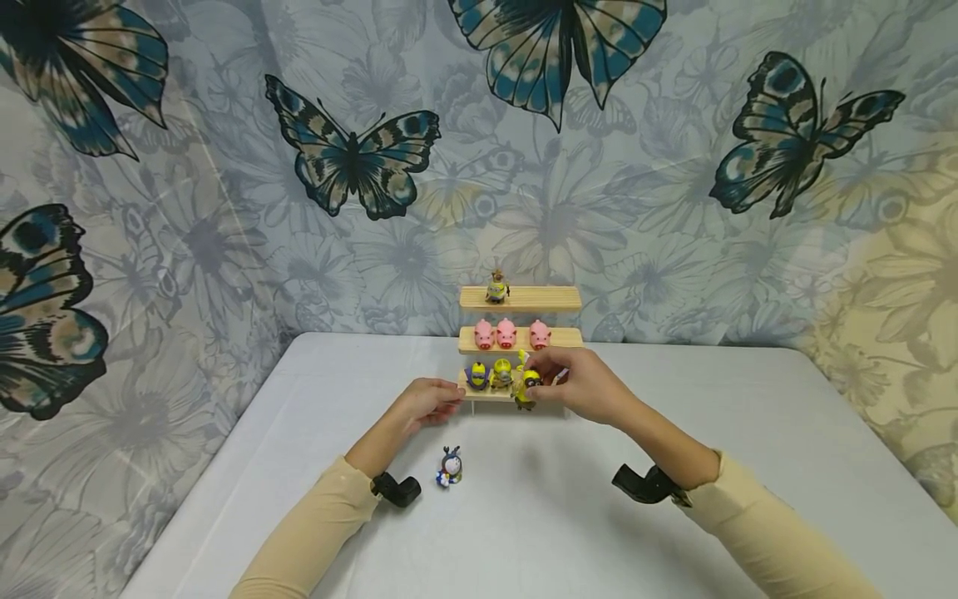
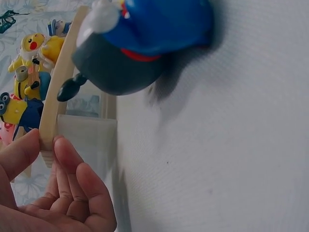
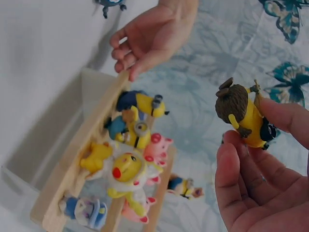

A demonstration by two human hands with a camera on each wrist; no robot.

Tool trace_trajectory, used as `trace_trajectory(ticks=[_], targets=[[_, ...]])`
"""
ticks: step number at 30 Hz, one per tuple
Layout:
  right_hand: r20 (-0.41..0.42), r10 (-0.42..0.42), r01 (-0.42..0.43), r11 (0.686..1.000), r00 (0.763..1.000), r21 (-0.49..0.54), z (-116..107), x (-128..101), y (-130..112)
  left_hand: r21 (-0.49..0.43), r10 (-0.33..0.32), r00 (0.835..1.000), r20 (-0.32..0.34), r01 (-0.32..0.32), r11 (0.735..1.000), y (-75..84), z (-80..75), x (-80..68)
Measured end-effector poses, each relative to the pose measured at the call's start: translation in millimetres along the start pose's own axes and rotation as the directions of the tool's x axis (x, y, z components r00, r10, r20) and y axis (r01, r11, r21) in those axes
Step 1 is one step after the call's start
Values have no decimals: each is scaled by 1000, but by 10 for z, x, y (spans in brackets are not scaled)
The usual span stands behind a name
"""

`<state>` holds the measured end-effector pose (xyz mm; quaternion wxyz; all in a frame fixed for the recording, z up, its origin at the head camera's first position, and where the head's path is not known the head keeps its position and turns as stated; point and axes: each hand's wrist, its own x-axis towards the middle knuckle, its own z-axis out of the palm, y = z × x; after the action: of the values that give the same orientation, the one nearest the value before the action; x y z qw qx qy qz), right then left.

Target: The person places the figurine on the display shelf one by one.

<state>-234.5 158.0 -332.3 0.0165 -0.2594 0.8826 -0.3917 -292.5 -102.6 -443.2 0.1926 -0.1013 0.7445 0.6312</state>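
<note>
My right hand pinches a yellow minion figurine with a brown skirt and dark goggles, thumb on one side and fingers on the other. In the head view it is held in front of the bottom shelf's right part. Thumb and forefinger of my left hand pinch the left end of the wooden bottom shelf. On that shelf stand a minion in blue overalls, another minion, a yellow red-cheeked figurine in white and a blue-capped figurine.
Pink pig figurines stand on the middle shelf. A single small figurine is on the top shelf. A grey-and-blue figurine stands on the white table, near my left wrist. Butterfly-printed cloth hangs behind.
</note>
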Motion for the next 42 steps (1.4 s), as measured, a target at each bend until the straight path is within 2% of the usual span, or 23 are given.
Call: trace_trajectory(ticks=[11,16,30,35,42], targets=[[-71,34,-37,998,997,-41,-161,147,-30,30,5,1000,-11,-5,1000,-12,13,3],[-76,41,-46,996,996,-75,-248,221,-52,21,1,1000,-13,0,1000,-2,6,-10],[-126,1,-24,983,992,-182,-439,405,-82,-2,4,1000,5,-4,1000,-23,-3,13],[-131,-11,-19,974,991,-224,-469,440,-29,-8,-6,1000,15,6,1000,-43,-8,19],[-167,-47,-1,962,985,-274,-537,532,95,-6,22,1000,21,-22,1000,-39,-6,21]])
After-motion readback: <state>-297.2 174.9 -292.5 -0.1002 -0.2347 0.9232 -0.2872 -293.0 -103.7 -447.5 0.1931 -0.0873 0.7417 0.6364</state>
